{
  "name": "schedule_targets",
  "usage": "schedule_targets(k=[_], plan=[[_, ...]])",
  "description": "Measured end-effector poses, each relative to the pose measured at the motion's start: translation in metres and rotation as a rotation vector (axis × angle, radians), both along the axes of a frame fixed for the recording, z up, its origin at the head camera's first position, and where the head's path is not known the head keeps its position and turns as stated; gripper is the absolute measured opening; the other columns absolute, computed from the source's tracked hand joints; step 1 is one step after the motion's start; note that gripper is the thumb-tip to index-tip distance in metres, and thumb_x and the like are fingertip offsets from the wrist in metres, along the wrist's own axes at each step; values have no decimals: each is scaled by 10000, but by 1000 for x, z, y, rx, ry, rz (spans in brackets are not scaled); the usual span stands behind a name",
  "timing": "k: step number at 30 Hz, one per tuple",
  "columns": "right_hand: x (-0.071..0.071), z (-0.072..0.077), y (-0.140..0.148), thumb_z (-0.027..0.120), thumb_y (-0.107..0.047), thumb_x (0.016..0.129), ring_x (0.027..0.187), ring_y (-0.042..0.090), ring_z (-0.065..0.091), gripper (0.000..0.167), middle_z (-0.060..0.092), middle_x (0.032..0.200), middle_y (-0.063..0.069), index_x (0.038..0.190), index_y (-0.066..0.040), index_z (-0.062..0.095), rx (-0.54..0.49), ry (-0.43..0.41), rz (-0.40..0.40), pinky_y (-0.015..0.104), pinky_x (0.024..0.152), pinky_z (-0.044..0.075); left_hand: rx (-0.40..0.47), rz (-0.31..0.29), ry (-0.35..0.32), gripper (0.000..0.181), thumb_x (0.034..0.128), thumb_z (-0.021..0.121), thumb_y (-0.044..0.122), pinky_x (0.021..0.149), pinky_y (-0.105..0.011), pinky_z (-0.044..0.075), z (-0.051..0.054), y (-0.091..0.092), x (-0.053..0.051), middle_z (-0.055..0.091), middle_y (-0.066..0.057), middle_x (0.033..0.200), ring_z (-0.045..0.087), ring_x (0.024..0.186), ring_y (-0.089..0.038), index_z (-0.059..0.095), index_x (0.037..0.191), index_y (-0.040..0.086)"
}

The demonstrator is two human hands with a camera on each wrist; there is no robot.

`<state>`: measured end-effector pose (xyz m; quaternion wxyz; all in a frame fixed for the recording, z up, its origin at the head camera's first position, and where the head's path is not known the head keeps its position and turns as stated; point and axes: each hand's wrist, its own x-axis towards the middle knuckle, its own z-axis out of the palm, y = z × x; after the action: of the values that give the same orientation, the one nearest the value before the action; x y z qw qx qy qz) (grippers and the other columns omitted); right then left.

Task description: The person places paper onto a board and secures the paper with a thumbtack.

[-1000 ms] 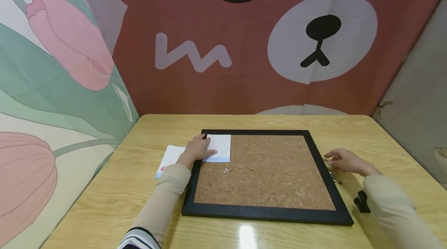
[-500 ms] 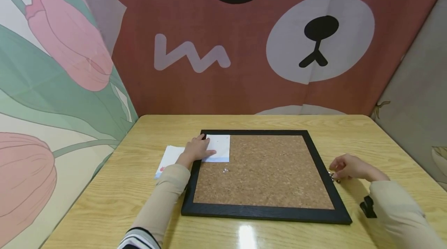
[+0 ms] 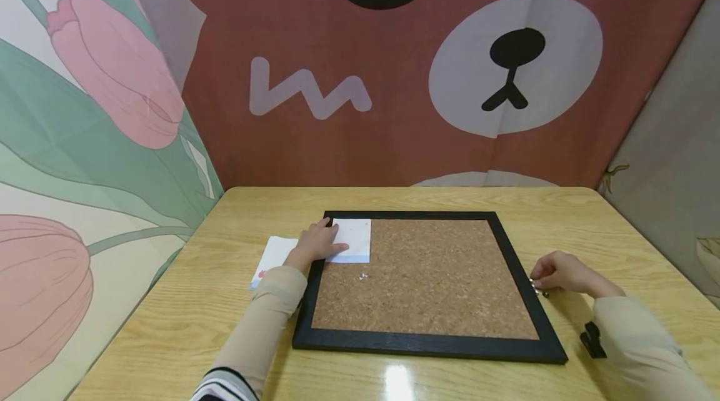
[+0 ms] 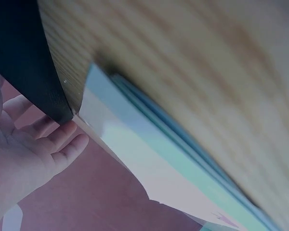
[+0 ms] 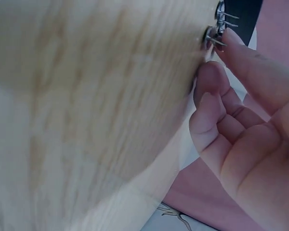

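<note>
A white sheet [image 3: 357, 242] lies in the cork board's [image 3: 439, 282] far left corner. My left hand [image 3: 317, 242] rests spread over the sheet's left edge and the black frame [image 3: 427, 346]; in the left wrist view, the hand [image 4: 29, 156] has its fingers at the frame's edge. Beside the board's right side, my right hand [image 3: 570, 273] reaches down at small metal pins [image 3: 544, 294]. In the right wrist view, the thumb of that hand [image 5: 260, 134] touches the group of upright pins [image 5: 209, 38], its other fingers bent, with a gap between thumb and forefinger.
More printed sheets [image 3: 274, 259] lie left of the board, seen as a stack [image 4: 149, 159] in the left wrist view. Tiny shiny pieces [image 3: 363, 276] are on the cork below the sheet. A small black object [image 3: 592, 340] is by the right sleeve.
My right hand has come nearer to me and down to the pins, its fingers drawn closer together. The left hand stays where it was on the sheet and frame.
</note>
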<state>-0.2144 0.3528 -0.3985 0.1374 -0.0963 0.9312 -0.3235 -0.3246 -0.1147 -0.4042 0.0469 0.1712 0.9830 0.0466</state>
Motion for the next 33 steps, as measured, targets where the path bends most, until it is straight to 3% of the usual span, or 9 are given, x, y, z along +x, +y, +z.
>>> schedule_targets(k=[8,15,22,33], plan=[[-1,-1,1,611,67,778,590,114,483,46,568,703,19,823,70,617,-3,53,45,235,506,426,0,0,5,658,851,522,489,887,-543,348,2,0,1,306,-196,1392,356,1193,-406,421,1332,50],[2,0,-1,636,52,766,548,113,491,74,572,630,23,709,8,618,-9,66,75,239,479,424,-6,6,7,660,850,519,496,883,-540,351,1,0,1,307,-193,1393,359,1192,-403,424,1332,55],[4,2,-4,615,53,785,561,154,524,101,575,633,32,697,5,605,-20,52,55,264,482,450,-6,9,3,667,849,515,504,884,-537,353,-1,-1,1,299,-190,1397,362,1189,-404,418,1336,60],[-1,10,-12,609,20,804,535,153,479,56,529,614,24,749,19,599,-15,125,-14,284,467,426,-2,7,17,658,839,535,497,870,-532,369,-1,1,2,319,-195,1385,385,1170,-406,441,1321,59]])
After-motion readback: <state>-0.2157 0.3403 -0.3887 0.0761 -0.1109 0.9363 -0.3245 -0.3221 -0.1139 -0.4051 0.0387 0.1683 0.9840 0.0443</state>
